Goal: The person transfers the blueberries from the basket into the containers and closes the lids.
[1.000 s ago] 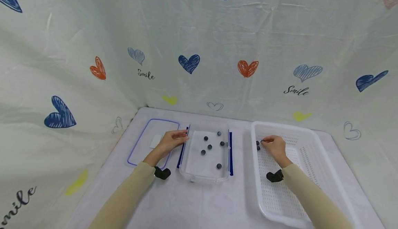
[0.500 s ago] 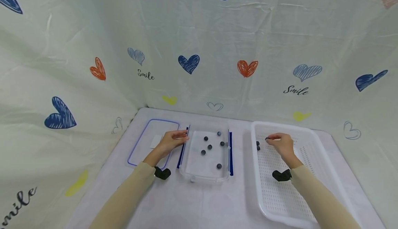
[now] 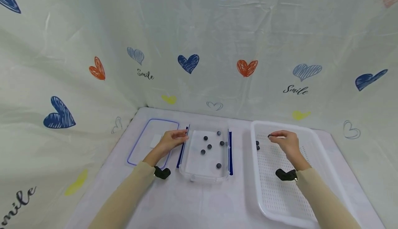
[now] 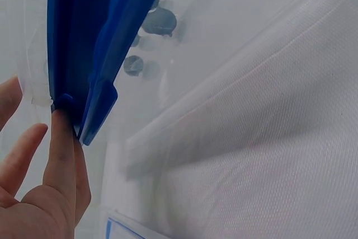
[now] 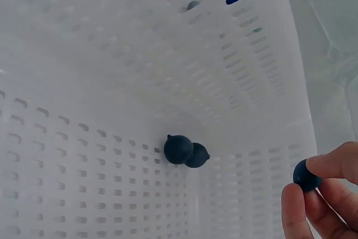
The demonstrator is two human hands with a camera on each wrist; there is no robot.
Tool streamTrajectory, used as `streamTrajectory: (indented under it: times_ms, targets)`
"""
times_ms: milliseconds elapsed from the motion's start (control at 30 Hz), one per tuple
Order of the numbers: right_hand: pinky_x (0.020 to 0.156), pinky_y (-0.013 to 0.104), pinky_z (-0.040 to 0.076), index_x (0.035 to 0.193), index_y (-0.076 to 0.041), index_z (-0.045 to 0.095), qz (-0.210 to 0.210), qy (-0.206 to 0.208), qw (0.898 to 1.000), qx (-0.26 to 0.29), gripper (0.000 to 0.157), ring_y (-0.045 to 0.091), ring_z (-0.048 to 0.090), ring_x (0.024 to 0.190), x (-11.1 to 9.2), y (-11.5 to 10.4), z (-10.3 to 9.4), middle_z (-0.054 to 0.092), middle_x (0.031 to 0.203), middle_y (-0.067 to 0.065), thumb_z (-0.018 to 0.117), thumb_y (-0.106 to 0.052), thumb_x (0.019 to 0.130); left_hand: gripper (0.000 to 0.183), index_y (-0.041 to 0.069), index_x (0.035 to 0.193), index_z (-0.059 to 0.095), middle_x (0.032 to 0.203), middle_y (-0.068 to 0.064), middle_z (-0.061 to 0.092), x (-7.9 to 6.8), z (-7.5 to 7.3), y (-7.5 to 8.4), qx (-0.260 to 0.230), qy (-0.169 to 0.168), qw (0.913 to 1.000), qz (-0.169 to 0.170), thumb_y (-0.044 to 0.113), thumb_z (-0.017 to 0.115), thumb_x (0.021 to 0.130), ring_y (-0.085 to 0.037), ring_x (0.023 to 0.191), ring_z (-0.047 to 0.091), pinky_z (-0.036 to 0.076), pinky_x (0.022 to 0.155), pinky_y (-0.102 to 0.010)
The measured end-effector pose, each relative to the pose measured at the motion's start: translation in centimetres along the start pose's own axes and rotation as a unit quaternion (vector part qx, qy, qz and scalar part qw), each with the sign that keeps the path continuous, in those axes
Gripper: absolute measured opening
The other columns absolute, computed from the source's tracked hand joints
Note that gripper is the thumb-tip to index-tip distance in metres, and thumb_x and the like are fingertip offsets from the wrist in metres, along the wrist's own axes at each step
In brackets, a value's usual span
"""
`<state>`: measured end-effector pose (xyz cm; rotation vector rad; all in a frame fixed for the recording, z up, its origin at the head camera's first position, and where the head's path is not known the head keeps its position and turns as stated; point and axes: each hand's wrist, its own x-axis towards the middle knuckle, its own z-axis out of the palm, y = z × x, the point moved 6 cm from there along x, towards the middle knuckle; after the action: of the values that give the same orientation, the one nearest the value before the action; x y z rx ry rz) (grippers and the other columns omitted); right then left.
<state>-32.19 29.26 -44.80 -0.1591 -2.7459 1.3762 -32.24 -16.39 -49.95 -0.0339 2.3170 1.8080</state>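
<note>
My right hand (image 3: 286,143) pinches a small dark blue blueberry (image 5: 306,176) between thumb and fingertips, above the far part of the white perforated basket (image 3: 262,201). Two more blueberries (image 5: 179,149) touch each other in the basket, by its left wall in the head view. My left hand (image 3: 170,141) rests at the left side of a clear plastic box (image 3: 199,179), its fingers fairly straight. In the left wrist view, a fingertip touches the box's blue side latch (image 4: 106,71). Several blueberries (image 3: 209,146) lie scattered on the box floor.
A clear lid with a blue rim (image 3: 133,153) lies left of the box, partly behind my left forearm. Another blue latch (image 3: 231,153) hangs along the box's right side. The white-covered table (image 3: 199,208) meets a heart-printed curtain (image 3: 217,84) at the back.
My right hand, pinching the blueberry, has moved right and slightly away from the two at the basket's left wall. My left hand stays at the box.
</note>
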Motion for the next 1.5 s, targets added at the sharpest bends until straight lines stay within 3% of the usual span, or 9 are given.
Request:
streamTrajectory:
  times_ms: [167, 333, 500, 833, 1100, 1500]
  targets:
    - [0.076, 0.038, 0.045, 0.105, 0.004, 0.064, -0.016, 0.001, 1.000, 0.016, 0.032, 0.025, 0.055, 0.091, -0.5, -1.1, -0.5, 0.058, 0.109, 0.020, 0.066, -0.021, 0.085, 0.057, 0.012, 0.125, 0.059, 0.115, -0.005, 0.061, -0.2, 0.1, -0.1, 0.002, 0.002, 1.0000, 0.000, 0.033, 0.076, 0.075, -0.019, 0.111, 0.053, 0.046, 0.091, -0.034]
    - [0.079, 0.036, 0.045, 0.105, 0.004, 0.063, -0.024, 0.001, 0.999, 0.021, 0.034, 0.010, 0.058, 0.081, -0.9, -1.9, -1.1, 0.058, 0.110, 0.018, 0.067, -0.024, 0.085, 0.055, 0.012, 0.124, 0.059, 0.115, -0.005, 0.061, -0.3, 0.1, -0.1, 0.003, 0.001, 1.0000, 0.005, 0.032, 0.075, 0.076, -0.019, 0.111, 0.053, 0.046, 0.091, -0.034]
    - [0.085, 0.041, 0.043, 0.107, 0.004, 0.062, -0.027, -0.007, 0.999, 0.043, 0.038, 0.002, 0.059, 0.079, -1.4, -2.9, -1.4, 0.056, 0.111, 0.017, 0.067, -0.026, 0.085, 0.051, 0.015, 0.123, 0.060, 0.116, -0.004, 0.061, -0.3, 0.0, -0.1, 0.006, 0.002, 1.0000, 0.003, 0.031, 0.075, 0.077, -0.018, 0.111, 0.053, 0.046, 0.092, -0.034]
    - [0.084, 0.033, 0.044, 0.108, 0.003, 0.062, -0.034, -0.018, 0.997, 0.070, 0.040, 0.002, 0.061, 0.082, -2.1, -4.7, -1.0, 0.059, 0.108, 0.011, 0.070, -0.026, 0.083, 0.047, 0.018, 0.122, 0.061, 0.117, -0.005, 0.061, -0.4, -0.1, 0.0, 0.011, 0.003, 0.9999, 0.001, 0.029, 0.074, 0.078, -0.018, 0.113, 0.052, 0.045, 0.093, -0.034]
    - [0.077, 0.018, 0.045, 0.108, 0.006, 0.061, -0.059, -0.030, 0.993, 0.095, 0.042, 0.003, 0.063, 0.084, -2.7, -6.6, -0.8, 0.061, 0.103, 0.006, 0.072, -0.024, 0.081, 0.052, 0.014, 0.125, 0.059, 0.118, -0.008, 0.060, -0.4, 0.0, 0.2, 0.010, -0.002, 0.9999, 0.009, 0.031, 0.073, 0.078, -0.020, 0.112, 0.053, 0.045, 0.092, -0.034]
    - [0.080, 0.020, 0.046, 0.109, 0.006, 0.060, -0.068, -0.071, 0.986, 0.137, 0.042, 0.008, 0.062, 0.090, -3.2, -8.7, 0.7, 0.054, 0.113, 0.010, 0.072, -0.023, 0.080, 0.054, 0.012, 0.126, 0.058, 0.120, -0.009, 0.059, -0.2, 0.2, 0.2, 0.002, -0.010, 0.9999, 0.010, 0.031, 0.073, 0.078, -0.020, 0.112, 0.053, 0.045, 0.092, -0.034]
